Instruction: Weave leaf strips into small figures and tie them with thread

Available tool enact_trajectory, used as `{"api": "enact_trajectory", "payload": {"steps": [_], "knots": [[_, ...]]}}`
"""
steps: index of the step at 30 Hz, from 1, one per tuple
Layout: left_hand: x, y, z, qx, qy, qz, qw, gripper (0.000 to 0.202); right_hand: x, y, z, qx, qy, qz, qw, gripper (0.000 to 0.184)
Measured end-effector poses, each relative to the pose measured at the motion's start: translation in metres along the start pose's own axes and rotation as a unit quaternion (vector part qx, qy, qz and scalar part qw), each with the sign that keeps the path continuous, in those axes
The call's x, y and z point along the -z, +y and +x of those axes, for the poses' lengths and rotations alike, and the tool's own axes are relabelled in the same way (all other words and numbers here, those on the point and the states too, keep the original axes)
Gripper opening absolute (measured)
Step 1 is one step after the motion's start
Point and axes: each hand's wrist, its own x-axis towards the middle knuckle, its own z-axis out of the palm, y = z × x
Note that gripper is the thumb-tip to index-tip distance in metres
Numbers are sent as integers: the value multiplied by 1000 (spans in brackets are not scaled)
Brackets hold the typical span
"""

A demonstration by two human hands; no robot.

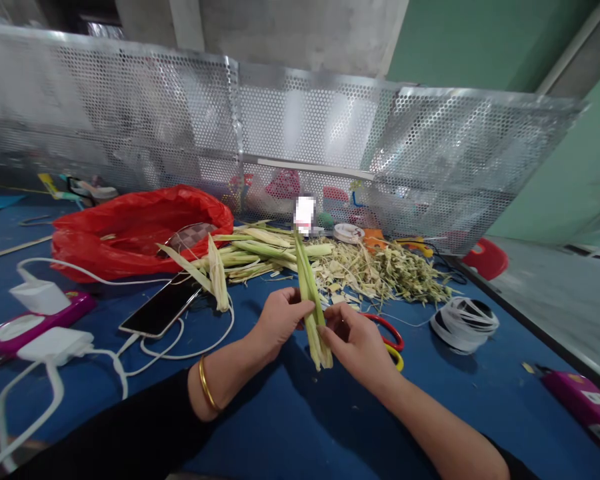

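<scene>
My left hand (pixel 280 319) and my right hand (pixel 353 340) both pinch a long pale-green leaf stalk (pixel 310 293) that stands nearly upright over the blue table (pixel 290 413). The left fingers close round its middle. The right fingers close round its lower end. A gold bangle (pixel 206 385) sits on my left wrist. Behind the stalk lies a pile of similar green stalks (pixel 260 253) and, to the right, a heap of dry shredded trimmings (pixel 380 270).
A red plastic bag (pixel 135 230) lies at the left. A phone (pixel 163 305) with white cables and chargers (pixel 55 343) lies nearby. Red and yellow scissor handles (pixel 393 337), a white strap coil (pixel 464 321) and a pink case (pixel 583 400) lie right. A perforated metal screen (pixel 300 140) closes the back.
</scene>
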Motion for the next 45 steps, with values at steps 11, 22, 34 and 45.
{"api": "enact_trajectory", "payload": {"steps": [11, 22, 34, 45], "knots": [[-7, -9, -10, -143, 17, 185, 972, 9, 1, 1, -3, 45, 77, -177, 980, 23], [-3, 0, -5, -24, -38, 2, 999, 15, 7, -3, 6, -103, -81, 182, 975, 16], [-2, -4, -3, -34, 18, 33, 999, 20, 1, 0, 3, -82, -46, 114, 989, 7], [-4, -3, -4, -23, 8, 3, 1000, 17, -1, 6, 4, -75, -52, 118, 989, 14]]}}
